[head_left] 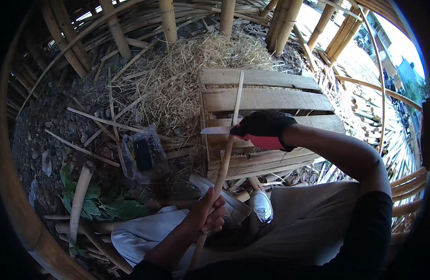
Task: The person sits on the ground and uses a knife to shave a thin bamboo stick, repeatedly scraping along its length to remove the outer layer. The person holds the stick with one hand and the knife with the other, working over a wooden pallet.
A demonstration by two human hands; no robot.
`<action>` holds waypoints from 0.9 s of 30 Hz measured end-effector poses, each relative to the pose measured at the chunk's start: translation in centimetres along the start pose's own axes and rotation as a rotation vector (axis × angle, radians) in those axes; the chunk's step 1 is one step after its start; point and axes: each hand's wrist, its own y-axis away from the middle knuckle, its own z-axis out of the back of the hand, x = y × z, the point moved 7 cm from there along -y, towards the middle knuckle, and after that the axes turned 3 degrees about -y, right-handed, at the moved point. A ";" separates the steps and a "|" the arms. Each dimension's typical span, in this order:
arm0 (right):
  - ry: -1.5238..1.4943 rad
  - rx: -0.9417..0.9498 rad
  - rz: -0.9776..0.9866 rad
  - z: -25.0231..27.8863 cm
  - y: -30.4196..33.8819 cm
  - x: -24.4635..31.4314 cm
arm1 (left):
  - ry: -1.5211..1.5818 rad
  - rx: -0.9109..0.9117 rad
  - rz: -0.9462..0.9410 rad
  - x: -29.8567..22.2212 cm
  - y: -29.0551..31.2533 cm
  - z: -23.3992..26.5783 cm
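Plastic bag [142,156]: lies on the dirt at the left with a dark flat object inside, well apart from both hands.
Left hand [206,215]: bare, fingers wrapped tight around the lower end of the bamboo stick [224,158], steadying it near the lap.
Bamboo stick: runs steeply up from the left hand, across the blade, its thin tip lying over the wooden pallet [266,100].
Knife [217,130]: pale blade points left and meets the stick just beside the gloved fist.
Right hand [264,130]: in a black glove with a red palm, closed firmly on the knife handle.
Step in hand: shaving or splitting the stick, by my reading, with the blade set against its side.
Next move: likely calls for a controlled stroke along the grain, directed away from the left fingers, while that hand stops the stick from turning.
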 end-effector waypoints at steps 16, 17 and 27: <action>-0.080 0.076 0.041 -4.0 2.7 1.9 | -0.028 0.035 -0.010 0.1 -0.2 -0.5; -0.083 0.078 0.054 -4.5 2.2 1.8 | -0.027 0.033 -0.017 0.0 -0.1 -0.5; -0.031 0.145 0.064 -1.8 2.7 3.2 | 0.011 0.055 -0.020 0.0 0.1 -0.1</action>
